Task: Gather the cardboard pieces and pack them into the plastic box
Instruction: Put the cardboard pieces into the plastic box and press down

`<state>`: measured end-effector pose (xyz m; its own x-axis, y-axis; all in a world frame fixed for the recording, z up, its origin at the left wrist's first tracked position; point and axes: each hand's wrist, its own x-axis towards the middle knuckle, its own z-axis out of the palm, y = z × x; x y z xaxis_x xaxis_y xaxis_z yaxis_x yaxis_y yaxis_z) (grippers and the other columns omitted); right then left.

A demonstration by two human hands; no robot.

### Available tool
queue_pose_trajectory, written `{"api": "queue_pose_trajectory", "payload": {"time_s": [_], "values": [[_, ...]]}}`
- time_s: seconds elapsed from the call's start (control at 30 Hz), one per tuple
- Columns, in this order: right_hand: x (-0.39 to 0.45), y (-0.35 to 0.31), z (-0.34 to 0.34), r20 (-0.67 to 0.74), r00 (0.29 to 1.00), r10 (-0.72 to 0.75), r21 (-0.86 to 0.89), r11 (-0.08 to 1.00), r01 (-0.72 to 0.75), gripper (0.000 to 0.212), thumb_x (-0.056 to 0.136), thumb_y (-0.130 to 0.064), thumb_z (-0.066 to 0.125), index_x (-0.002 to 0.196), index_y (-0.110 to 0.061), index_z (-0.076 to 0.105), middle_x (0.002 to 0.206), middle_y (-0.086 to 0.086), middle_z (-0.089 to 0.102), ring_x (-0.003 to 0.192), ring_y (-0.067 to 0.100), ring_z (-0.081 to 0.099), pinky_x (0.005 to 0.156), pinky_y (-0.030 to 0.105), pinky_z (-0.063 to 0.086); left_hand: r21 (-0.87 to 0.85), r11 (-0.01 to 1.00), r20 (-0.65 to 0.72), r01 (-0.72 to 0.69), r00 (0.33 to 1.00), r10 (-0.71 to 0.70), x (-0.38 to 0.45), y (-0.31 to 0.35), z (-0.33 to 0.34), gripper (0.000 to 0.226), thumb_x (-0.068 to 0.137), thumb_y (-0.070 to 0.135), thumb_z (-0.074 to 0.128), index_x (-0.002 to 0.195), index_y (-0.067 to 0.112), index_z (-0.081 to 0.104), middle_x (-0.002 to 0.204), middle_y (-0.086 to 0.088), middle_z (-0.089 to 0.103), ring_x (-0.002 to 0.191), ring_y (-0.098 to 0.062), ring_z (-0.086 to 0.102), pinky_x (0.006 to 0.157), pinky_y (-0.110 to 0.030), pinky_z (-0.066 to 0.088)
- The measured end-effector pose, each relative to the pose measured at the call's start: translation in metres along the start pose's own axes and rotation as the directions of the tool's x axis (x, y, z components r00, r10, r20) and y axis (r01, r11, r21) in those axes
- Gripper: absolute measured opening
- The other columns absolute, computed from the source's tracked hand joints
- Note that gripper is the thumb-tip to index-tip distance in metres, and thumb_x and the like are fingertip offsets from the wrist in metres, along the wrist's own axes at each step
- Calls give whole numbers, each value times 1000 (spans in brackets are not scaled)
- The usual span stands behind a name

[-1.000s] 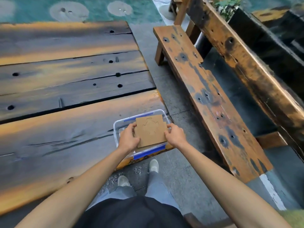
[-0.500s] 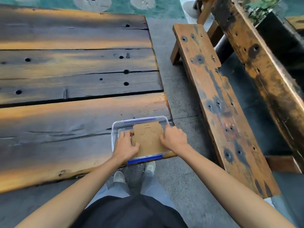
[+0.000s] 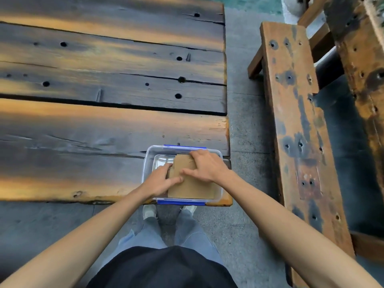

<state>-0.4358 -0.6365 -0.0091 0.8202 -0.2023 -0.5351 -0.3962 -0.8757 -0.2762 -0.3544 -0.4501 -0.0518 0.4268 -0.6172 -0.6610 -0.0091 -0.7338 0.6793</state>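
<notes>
A clear plastic box (image 3: 147, 163) with blue clips stands on the near right corner of the wooden table (image 3: 93, 142). Brown cardboard pieces (image 3: 194, 189) lie stacked inside it, filling its right side; a cut-out pattern shows on the top sheet. My left hand (image 3: 161, 180) rests on the stack's left edge with fingers curled over it. My right hand (image 3: 207, 167) lies on top of the stack's far part, fingers spread and pressing down. How many sheets lie beneath is hidden.
A long weathered wooden bench (image 3: 297, 132) runs along the right, across a strip of grey paved floor (image 3: 245, 125). The table's right edge sits just beyond the box. My legs and shoes (image 3: 149, 210) are below the table's near edge.
The cardboard stack, held above the box a second ago, has gone down into it. My right hand has shifted from the stack's right edge onto its top. The view has tilted downward.
</notes>
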Motion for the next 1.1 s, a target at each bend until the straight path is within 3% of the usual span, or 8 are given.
{"api": "queue_pose_trajectory", "payload": {"time_s": [0.1,0.2,0.4,0.5,0.63,0.83,0.97,1.1], "values": [[3,1,4,5,1000,-8,-17,1000,8,90,81,-78,57,141,-11,51,139,13,56,128,32,53,103,45,43,4,1000,23,-26,999,26,1,-2,-2,73,67,62,69,127,21,59,110,2,72,96,-11,70,84,-40,58],[6,8,7,22,998,-63,-13,998,63,89,80,-77,58,138,-9,56,132,12,56,124,31,51,101,43,44,31,998,57,-60,997,59,1,-2,-3,61,70,61,69,117,22,65,96,7,73,80,3,67,70,-24,51],[13,23,10,133,986,-103,-5,995,104,93,71,-88,52,130,-16,60,131,8,65,118,30,61,95,46,53,142,988,65,-54,997,45,14,-7,0,27,72,70,68,88,50,59,92,-4,66,81,-11,57,66,-29,42],[20,29,8,243,964,-110,-32,992,122,94,63,-96,47,120,-23,63,110,6,73,102,31,68,83,42,55,140,990,82,-23,997,11,27,-6,5,40,65,82,68,83,47,62,92,-5,67,86,-19,60,73,-37,53],[26,37,1,324,926,-194,43,981,190,84,70,-78,69,135,-25,58,121,4,72,110,27,66,92,39,53,159,987,121,38,991,-58,31,13,4,30,71,69,65,70,40,56,80,5,52,88,-23,48,68,-36,41],[31,39,-2,409,887,-215,48,975,215,102,69,-72,75,151,-22,42,135,7,64,121,28,60,101,39,50,379,922,197,83,966,-169,39,23,0,72,72,84,49,101,20,67,123,-14,49,105,-24,51,93,-40,46],[36,39,-3,472,859,-200,36,978,208,108,69,-70,77,154,-20,34,138,8,62,122,28,59,100,37,49,496,866,257,57,944,-209,37,34,0,69,78,85,45,100,23,65,128,-13,42,103,-29,56,92,-38,46],[39,45,-6,509,830,-230,46,970,240,100,76,-57,79,155,-19,32,139,9,61,122,30,59,100,35,49,407,913,282,32,946,-159,32,37,-3,29,89,71,52,74,47,46,117,-8,41,105,-24,44,88,-35,38]]}}
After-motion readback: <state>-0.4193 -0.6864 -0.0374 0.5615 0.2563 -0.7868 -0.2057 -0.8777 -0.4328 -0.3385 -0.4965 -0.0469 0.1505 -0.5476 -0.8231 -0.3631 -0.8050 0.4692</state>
